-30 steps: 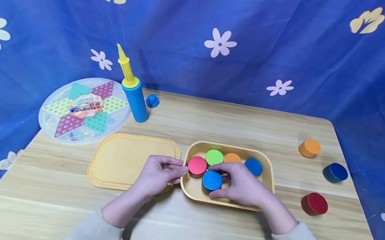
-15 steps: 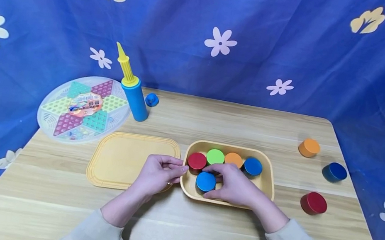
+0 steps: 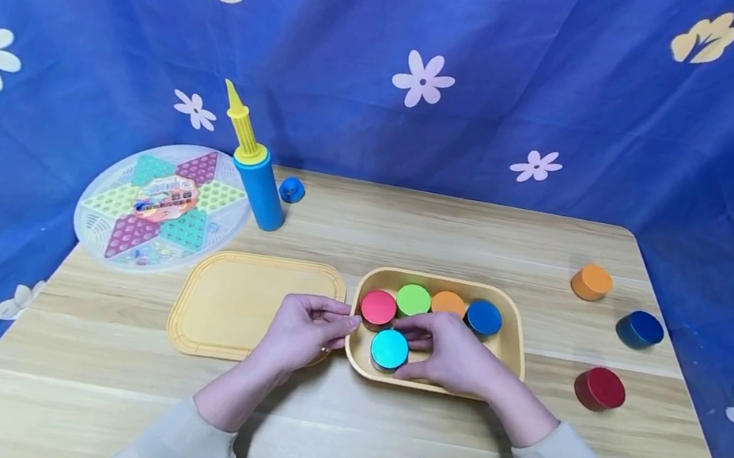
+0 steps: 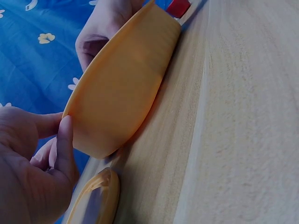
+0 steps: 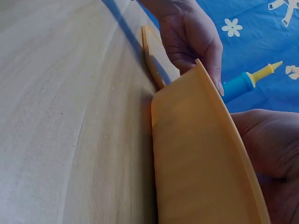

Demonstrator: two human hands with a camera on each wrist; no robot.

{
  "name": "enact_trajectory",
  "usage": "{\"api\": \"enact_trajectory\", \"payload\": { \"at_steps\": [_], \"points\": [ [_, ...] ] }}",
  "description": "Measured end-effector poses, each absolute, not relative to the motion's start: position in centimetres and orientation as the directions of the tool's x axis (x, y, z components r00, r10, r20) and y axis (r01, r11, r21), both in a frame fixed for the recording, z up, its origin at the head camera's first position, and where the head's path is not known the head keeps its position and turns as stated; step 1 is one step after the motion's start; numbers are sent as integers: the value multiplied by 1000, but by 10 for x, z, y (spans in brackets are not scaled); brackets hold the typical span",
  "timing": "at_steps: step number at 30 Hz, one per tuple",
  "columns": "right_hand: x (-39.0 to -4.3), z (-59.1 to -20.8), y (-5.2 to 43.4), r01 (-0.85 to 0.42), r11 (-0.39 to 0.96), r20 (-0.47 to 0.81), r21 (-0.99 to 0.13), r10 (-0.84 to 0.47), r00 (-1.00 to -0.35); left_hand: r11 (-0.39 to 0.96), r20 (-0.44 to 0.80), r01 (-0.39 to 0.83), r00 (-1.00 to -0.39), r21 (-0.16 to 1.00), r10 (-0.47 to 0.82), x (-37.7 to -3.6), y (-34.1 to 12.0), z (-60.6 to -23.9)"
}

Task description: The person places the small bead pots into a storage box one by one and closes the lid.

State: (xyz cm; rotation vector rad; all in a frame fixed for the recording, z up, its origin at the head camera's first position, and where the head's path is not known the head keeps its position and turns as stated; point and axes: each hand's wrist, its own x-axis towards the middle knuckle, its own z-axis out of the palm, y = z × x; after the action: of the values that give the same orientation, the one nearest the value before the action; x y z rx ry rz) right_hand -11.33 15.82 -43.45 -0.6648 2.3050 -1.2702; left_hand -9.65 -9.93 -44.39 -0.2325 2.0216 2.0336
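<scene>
Turquoise-topped cylindrical block (image 3: 389, 349) slid leftward into the near-left part of the tan tray (image 3: 508, 346).
A second ago it stood further right; now it is upright, just in front of the pink-red block (image 3: 378, 308), its top looking paler, perhaps from glare. The right hand (image 3: 451, 354) has a nearly closed grip, fingers and thumb about the block's right side, while the left hand (image 3: 302, 331) pinches the tray's left rim as before. The front block thus seems about settled, with the green block (image 3: 413, 300) and orange block (image 3: 448, 304) undisturbed behind.
</scene>
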Motion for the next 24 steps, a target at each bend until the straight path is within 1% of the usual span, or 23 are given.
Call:
{"api": "enact_trajectory", "payload": {
  "at_steps": [4, 9, 16, 20, 24],
  "points": [
    [-114, -437, 157, -232, 431, -98, -872, -619, -780, 7, -290, -290, -955, 957, 67, -97, -99, -444],
    [-114, -442, 151, -276, 432, -51, -858, -608, -792, 18, -293, -293, -953, 956, 70, -98, -97, -443],
    [-112, -441, 150, -267, 442, -51, -856, -587, -808, 9, -292, -292, -954, 956, 69, -97, -96, -442],
    [-109, -433, 159, -251, 453, -63, -855, -572, -818, 5, -289, -289, -955, 957, 70, -96, -97, -444],
    [-108, -423, 175, -259, 425, -24, -867, -556, -831, 13, -291, -290, -955, 957, 60, -95, -98, -444]
  ]
}}
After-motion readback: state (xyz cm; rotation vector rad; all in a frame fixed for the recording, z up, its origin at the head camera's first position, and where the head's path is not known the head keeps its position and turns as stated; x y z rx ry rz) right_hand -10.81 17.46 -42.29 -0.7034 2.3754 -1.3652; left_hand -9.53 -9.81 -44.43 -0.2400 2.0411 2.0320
